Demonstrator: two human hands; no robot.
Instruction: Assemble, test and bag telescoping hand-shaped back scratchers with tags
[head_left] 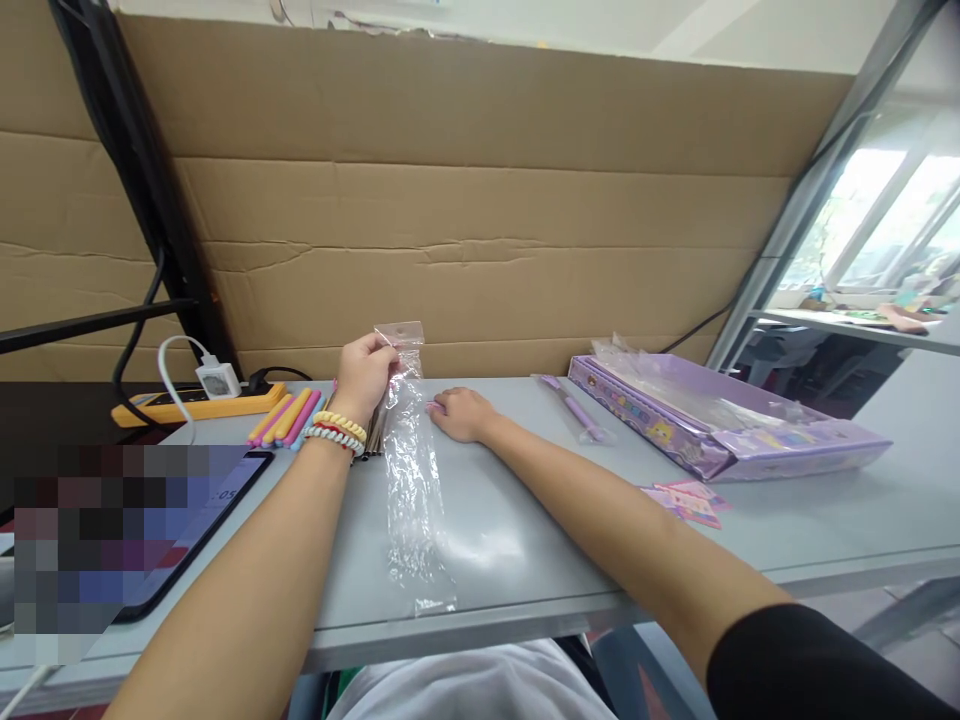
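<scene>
My left hand [364, 375], with braided bracelets at the wrist, is closed on the upper part of a long clear plastic bag [412, 490]. The bag hangs down along the grey table toward its front edge. Beside it on the right, my right hand [459, 413] rests low at the tabletop, fingers curled near a small pinkish thing that is mostly hidden. Thin dark sticks [373, 437] lie partly behind the bag and my left hand. Colourful pens [289, 418] lie left of my left wrist.
A yellow power strip [244, 402] and a tablet [202, 530] are on the left. Toward the right are a wrapped purple pen [576, 410], pink paper pieces [688, 502] and a purple box [720, 415] holding clear wrappers. Cardboard [465, 210] stands behind.
</scene>
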